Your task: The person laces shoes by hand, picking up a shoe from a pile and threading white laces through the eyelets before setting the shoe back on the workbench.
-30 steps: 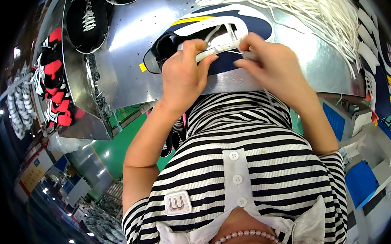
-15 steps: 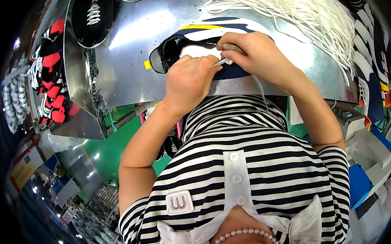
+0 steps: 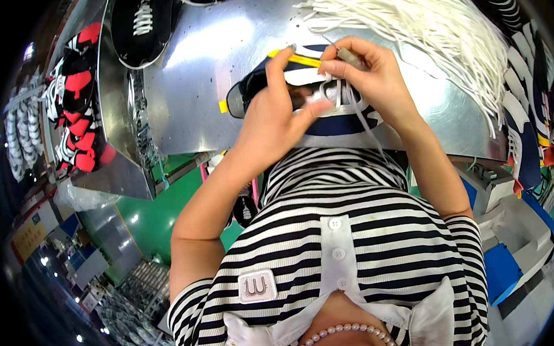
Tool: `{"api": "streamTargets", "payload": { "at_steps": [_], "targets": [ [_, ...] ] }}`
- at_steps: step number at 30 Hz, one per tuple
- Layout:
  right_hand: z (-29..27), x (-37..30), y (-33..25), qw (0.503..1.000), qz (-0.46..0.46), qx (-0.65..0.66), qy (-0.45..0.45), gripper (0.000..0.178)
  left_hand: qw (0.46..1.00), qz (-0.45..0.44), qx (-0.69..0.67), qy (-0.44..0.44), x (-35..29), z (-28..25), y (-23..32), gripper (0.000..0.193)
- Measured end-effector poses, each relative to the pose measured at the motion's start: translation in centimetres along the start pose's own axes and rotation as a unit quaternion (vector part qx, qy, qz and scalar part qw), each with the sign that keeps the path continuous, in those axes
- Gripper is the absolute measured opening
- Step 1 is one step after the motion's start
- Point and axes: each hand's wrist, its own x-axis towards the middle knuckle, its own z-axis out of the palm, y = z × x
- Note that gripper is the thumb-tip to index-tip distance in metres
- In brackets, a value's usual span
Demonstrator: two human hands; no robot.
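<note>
Nearest, the striped shirt (image 3: pixel 351 189) meets the near edge of the metal surface (image 3: pixel 195 118); a loose white lace (image 3: pixel 368 132) hangs from the shoe (image 3: pixel 336 126) down to that edge. The shoe, navy and white with a yellow stripe, lies just in from the middle of the near edge, its long axis running roughly along it; the heel points to the surface's left end, the toe to the right end, partly under the right hand (image 3: pixel 379 75).

The left hand (image 3: pixel 271 113) is nearer the heel and straddles the shoe's mouth; its forefinger reaches to the far side by the yellow stripe, its thumb, blurred, lies over the near side; these fingers are spread, and whether the hidden ones grip anything I cannot tell. The right hand is nearer the laced part; its fingers pinch a grey-handled tool (image 3: pixel 352 59) just above the far side of the shoe, the lacing lying below them, toward the near edge; the tool's thin tip points toward the far edge, left of the hand.

Farther off, a heap of white laces (image 3: pixel 416 30) spreads toward the far right corner; a black shoe (image 3: pixel 131 30) stands toward the far left corner.
</note>
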Motion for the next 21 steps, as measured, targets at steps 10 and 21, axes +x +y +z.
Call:
{"api": "streamTargets", "payload": {
  "at_steps": [10, 21],
  "targets": [
    [0.4, -1.4, -1.3, 0.993, -0.023, -0.115, 0.007, 0.022, 0.984, 0.025, 0.019, 0.173, 0.7, 2.1, -0.9, 0.032],
    [0.0, -2.6, -0.7, 0.905, -0.132, -0.404, -0.018, 0.016, 0.98, 0.063, 0.064, 0.176, 0.4, 2.4, -1.0, 0.036]
  ]
}}
